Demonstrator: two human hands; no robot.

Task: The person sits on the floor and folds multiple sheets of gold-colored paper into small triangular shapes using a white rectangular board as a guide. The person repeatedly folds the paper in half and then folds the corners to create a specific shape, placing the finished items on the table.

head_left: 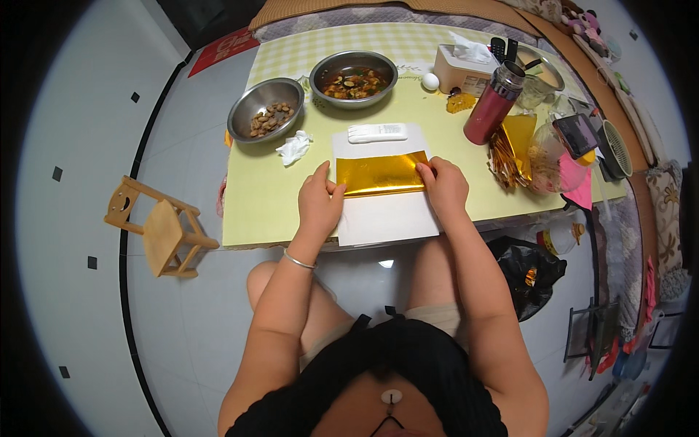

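Grips (pixel 320 207) (pixel 447 189) at 2 ends, glossy gold foil (pixel 381 175)

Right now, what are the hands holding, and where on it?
A shiny gold sheet: the left hand at its left end, the right hand at its right end.

Foil sheet (pixel 382 175): shiny gold. Paper (pixel 387 222): plain white. Tablecloth (pixel 280 204): pale yellow-green, checked green-and-white at far end. Thermos (pixel 486 113): metallic red. Tissue box (pixel 454 73): beige. Chair (pixel 164 231): light wood tone. Plastic bag (pixel 542 295): black. Person's top (pixel 378 349): black; shorts (pixel 437 316): beige; bracelet (pixel 299 261): silver.
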